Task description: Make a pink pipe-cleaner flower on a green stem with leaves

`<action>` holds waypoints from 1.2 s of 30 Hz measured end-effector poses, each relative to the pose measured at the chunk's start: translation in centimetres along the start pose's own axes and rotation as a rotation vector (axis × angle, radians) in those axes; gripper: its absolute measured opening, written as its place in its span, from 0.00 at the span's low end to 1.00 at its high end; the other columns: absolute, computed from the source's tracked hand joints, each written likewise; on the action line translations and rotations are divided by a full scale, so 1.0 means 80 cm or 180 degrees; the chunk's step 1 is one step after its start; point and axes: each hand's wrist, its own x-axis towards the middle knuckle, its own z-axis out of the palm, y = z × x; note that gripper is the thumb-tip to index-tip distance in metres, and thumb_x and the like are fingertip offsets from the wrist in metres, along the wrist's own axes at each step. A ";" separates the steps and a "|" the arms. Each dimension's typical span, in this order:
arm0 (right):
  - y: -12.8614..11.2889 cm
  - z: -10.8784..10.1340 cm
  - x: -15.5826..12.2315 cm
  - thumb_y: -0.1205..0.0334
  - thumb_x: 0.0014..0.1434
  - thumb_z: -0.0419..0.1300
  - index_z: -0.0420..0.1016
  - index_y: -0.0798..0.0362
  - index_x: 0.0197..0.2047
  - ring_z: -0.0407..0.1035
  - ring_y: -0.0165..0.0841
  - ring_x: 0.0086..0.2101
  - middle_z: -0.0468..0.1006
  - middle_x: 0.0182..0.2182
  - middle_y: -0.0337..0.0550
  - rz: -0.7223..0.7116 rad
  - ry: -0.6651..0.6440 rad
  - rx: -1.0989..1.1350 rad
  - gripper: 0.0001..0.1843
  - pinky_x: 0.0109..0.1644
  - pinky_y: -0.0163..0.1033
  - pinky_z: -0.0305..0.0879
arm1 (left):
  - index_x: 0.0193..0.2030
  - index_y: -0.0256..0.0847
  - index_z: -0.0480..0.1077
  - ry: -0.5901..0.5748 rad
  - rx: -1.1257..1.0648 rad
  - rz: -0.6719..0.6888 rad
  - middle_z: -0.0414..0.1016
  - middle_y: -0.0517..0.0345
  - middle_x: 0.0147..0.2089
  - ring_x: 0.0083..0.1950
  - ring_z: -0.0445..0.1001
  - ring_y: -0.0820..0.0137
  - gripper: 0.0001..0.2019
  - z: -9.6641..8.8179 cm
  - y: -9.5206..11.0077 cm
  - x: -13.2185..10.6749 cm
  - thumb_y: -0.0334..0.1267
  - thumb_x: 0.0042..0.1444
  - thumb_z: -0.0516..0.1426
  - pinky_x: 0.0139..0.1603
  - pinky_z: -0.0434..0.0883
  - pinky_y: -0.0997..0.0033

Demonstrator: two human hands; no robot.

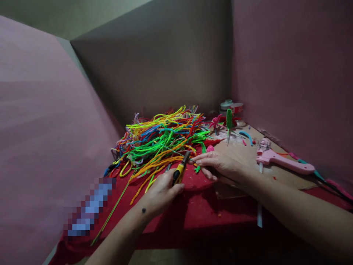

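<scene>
My left hand [161, 191] is closed around the handles of yellow-and-black pliers [180, 171], whose dark jaws point up and away. Just right of the jaws, my right hand [216, 163] pinches a thin dark wire stem [192, 161]. The stem meets the jaws; whether they are clamped on it I cannot tell. A small green fuzzy piece [196, 169] lies below my right fingertips. Behind both hands spreads a big pile of coloured pipe cleaners [165, 138], with orange ones nearest the pliers. A pink rounded piece [210, 148] shows just beyond my right hand.
A pink glue gun [286, 162] with a glue stick lies on a cardboard sheet [242, 154] at right. Behind stand a green fuzzy piece [229, 119], a pink flower [215, 120] and a jar [227, 105]. Yellow-handled scissors [126, 170] and thin stems [113, 209] lie left on red cloth [198, 211].
</scene>
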 end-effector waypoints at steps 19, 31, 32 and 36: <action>-0.001 -0.013 0.005 0.67 0.58 0.52 0.72 0.62 0.44 0.60 0.22 0.11 0.71 0.14 0.37 0.0551 -0.0598 0.0448 0.13 0.14 0.26 0.51 | 0.37 0.38 0.67 0.0366 -0.0270 -0.0148 0.70 0.60 0.32 0.33 0.66 0.69 0.11 0.022 -0.012 0.003 0.39 0.46 0.55 0.33 0.62 0.73; -0.020 -0.032 0.002 0.49 0.62 0.47 0.70 0.58 0.50 0.65 0.25 0.15 0.76 0.21 0.43 0.0759 -0.0305 0.0524 0.24 0.18 0.30 0.58 | 0.39 0.40 0.61 0.1139 -0.0135 -0.0302 0.67 0.59 0.32 0.33 0.65 0.68 0.10 0.024 -0.032 0.004 0.39 0.50 0.52 0.37 0.62 0.70; -0.024 -0.032 0.000 0.51 0.59 0.53 0.70 0.58 0.50 0.66 0.25 0.17 0.77 0.23 0.43 0.0690 -0.0198 0.0272 0.22 0.20 0.30 0.59 | 0.39 0.40 0.60 0.1149 -0.0123 -0.0294 0.67 0.59 0.32 0.33 0.65 0.68 0.09 0.026 -0.034 0.004 0.39 0.51 0.52 0.37 0.61 0.70; -0.039 -0.025 -0.007 0.62 0.47 0.65 0.73 0.59 0.48 0.66 0.26 0.20 0.78 0.26 0.44 0.0497 -0.0027 -0.1024 0.23 0.23 0.31 0.59 | 0.39 0.41 0.60 0.1174 0.0050 -0.0327 0.66 0.58 0.33 0.33 0.65 0.68 0.08 0.030 -0.032 0.000 0.37 0.51 0.52 0.36 0.60 0.71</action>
